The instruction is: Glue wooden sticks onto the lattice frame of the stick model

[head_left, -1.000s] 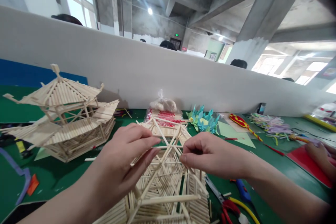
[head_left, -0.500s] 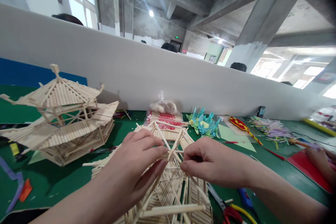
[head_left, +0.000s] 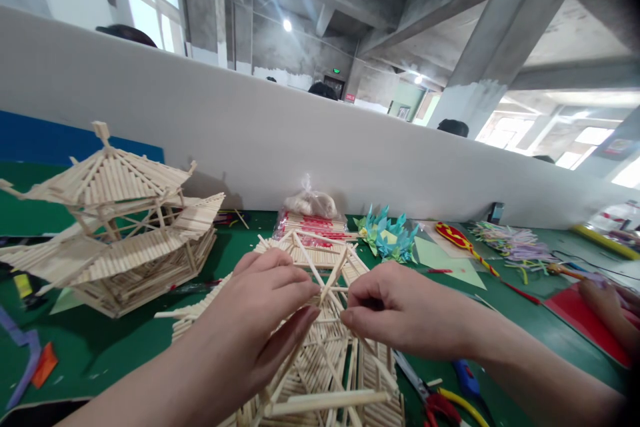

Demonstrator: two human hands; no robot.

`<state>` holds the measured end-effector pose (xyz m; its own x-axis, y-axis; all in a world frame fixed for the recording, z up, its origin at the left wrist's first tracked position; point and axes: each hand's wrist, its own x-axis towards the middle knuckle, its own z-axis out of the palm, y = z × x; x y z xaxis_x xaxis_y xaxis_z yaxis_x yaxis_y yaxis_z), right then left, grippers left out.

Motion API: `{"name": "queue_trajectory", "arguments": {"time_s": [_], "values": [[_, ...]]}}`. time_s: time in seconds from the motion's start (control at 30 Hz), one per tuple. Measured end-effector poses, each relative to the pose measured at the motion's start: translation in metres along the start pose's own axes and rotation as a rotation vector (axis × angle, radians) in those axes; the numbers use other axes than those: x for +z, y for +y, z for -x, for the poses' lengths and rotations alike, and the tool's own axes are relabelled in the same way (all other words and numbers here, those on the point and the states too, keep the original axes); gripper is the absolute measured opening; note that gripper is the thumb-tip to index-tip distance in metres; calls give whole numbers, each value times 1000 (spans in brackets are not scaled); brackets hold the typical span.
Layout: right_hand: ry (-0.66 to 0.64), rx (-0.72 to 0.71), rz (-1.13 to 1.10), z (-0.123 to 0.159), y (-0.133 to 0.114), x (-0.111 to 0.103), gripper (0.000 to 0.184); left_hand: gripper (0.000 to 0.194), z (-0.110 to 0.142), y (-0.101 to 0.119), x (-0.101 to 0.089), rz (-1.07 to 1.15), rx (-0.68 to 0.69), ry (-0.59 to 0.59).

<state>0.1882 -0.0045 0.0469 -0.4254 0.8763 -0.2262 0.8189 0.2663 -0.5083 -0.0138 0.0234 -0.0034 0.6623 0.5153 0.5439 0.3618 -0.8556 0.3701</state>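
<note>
A half-built pavilion model (head_left: 320, 367) of thin wooden sticks stands in front of me, with slanted sticks (head_left: 335, 273) meeting at a peak in its middle. My left hand (head_left: 260, 320) reaches over its left side, thumb and fingers closed on a wooden stick of the frame just left of the peak. On the other side my right hand (head_left: 400, 310) is curled, thumb and forefinger pinched at a slanting wooden stick just right of the peak. The fingers partly hide the joint between the hands. A thicker bundle of sticks (head_left: 327, 402) crosses the model's near side.
To the left stands a finished-looking stick pavilion (head_left: 120, 233). Behind the model lie a bag of red-marked sticks (head_left: 313, 217) and a blue paper flower (head_left: 390, 233). Scissors (head_left: 435, 407) lie at the lower right; another person's hand (head_left: 607, 307) rests at far right.
My right hand has shifted very slightly to the left. The left hand stays at the same stick, and the view has moved a little.
</note>
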Motion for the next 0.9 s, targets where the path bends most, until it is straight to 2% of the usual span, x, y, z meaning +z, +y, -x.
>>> {"name": "queue_trajectory", "arguments": {"time_s": [0.27,0.4,0.47,0.53,0.63,0.77,0.9], "values": [[16,10,9,1,0,1,22,13,-1,-3,-1,-25,54,2],[24,9,18,1,-2,-1,21,18,-1,3,-1,-128,93,28],[25,14,14,2,-2,-2,20,15,1,11,5,-184,125,89],[28,24,6,2,-3,-2,21,11,5,20,17,-224,184,206],[51,23,20,3,-5,-3,22,19,10,32,37,-277,245,322],[65,23,25,3,-6,-2,22,25,13,39,52,-309,260,361],[83,12,45,3,-6,-2,23,25,12,43,48,-416,277,315]]}}
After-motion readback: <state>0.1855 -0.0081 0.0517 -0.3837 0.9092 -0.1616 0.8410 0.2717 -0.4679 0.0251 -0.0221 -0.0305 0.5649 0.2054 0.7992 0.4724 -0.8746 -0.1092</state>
